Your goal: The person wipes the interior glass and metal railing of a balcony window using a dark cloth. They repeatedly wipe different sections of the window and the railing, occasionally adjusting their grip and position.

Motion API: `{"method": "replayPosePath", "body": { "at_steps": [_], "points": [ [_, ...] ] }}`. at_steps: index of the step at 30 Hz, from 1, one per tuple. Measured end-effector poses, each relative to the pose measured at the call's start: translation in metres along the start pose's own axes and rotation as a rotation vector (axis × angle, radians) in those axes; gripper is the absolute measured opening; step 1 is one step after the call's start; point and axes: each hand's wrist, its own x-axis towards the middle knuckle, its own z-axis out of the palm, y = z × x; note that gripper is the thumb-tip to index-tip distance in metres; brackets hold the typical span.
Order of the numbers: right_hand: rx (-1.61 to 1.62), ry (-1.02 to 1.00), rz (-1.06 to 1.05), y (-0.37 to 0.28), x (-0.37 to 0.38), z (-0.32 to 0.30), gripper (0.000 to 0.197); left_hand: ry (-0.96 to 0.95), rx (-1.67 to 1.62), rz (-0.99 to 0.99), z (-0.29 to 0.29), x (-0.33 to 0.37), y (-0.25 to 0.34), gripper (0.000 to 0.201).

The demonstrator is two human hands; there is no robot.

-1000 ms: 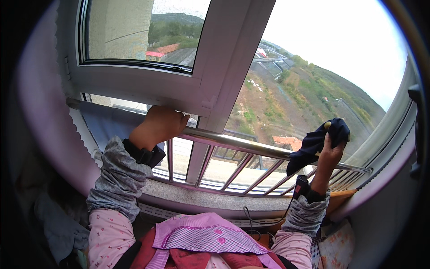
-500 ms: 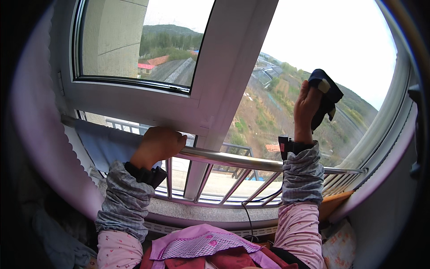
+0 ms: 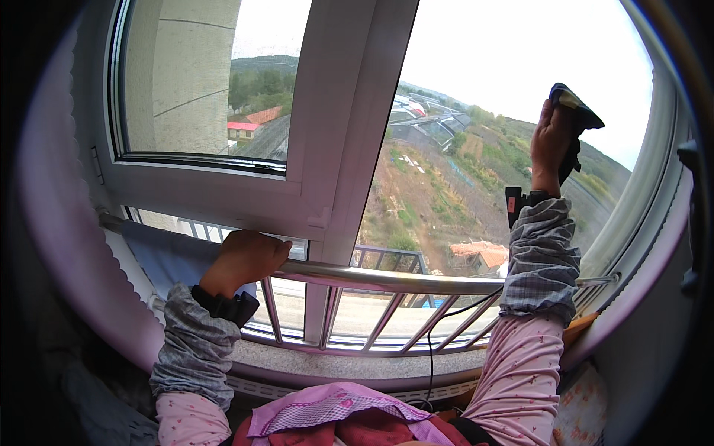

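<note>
Railing [image 3: 387, 279]: shiny metal, bars below the top tube; landmark for all places given here
Left hand [image 3: 249, 262]: on the railing's top tube, toward its left end; fingers curled together and clamped on the tube
Right hand [image 3: 552, 152]: raised well above the railing's right part; thumb upright, hand clasped on the dark cloth, the other fingers largely hidden, so their spread cannot be told
Dark cloth [image 3: 584, 115]: one, folded, in the right hand, high above the railing's right part and in front of the window pane [image 3: 435, 186]; contact with the glass cannot be told
Grey-blue cloth [image 3: 167, 253]: one, draped over the railing's left end, beside the left hand
Window frame [image 3: 353, 149]: pale, behind the railing and rising above it
Stone sill [image 3: 357, 363]: speckled, below the railing
Cable [image 3: 431, 357]: black, thin, running in front of the railing's bars
</note>
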Motion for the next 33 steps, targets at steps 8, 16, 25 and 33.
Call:
{"method": "replayPosePath", "body": {
  "at_steps": [8, 16, 25, 33],
  "points": [
    [0.007, -0.044, 0.995, 0.193, -0.176, -0.014, 0.062, 0.027, -0.004, -0.006, 0.002, -0.001, 0.000, 0.039],
    [0.211, 0.013, 0.575, 0.138, -0.010, 0.032, 0.055, 0.168, -0.062, 0.090, 0.007, -0.001, -0.002, 0.039],
    [0.069, 0.160, -0.295, -0.103, 0.182, 0.061, 0.041, 0.295, 0.042, 0.173, 0.017, -0.001, -0.007, 0.035],
    [0.053, 0.012, -0.403, -0.182, 0.155, 0.040, 0.033, 0.306, -0.007, 0.081, 0.016, -0.003, -0.003, 0.039]
  ]
}}
